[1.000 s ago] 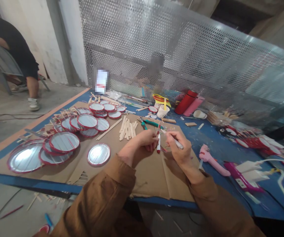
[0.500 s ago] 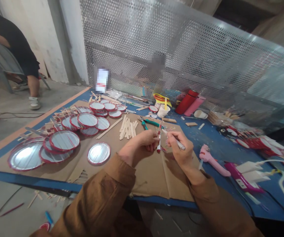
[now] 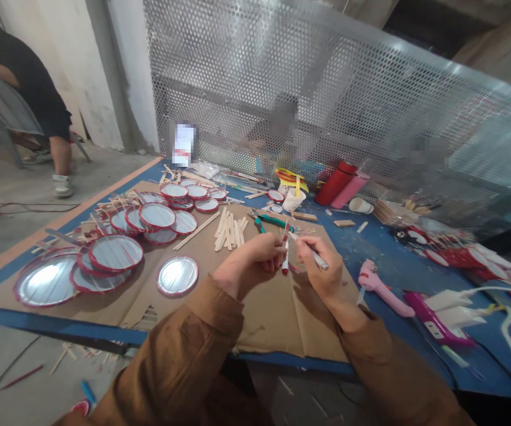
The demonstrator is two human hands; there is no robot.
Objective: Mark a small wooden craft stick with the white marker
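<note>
Upright, red-white marker [image 3: 285,259], L hand [image 3: 255,260]; slim, silvery

Silver discs with red rims [image 3: 115,253], brown cardboard sheet [image 3: 273,313], blue table [image 3: 383,248], pink glue gun [image 3: 377,285], red-and-white marker [image 3: 285,258], tan sleeves [image 3: 193,349].

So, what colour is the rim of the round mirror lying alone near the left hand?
Red; the round mirror shows it in the head view.

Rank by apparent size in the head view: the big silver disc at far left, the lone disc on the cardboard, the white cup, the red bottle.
1. Big silver disc
2. Lone disc
3. Red bottle
4. White cup
The bottle and cup stand farther away, so their true sizes are unsure.
</note>
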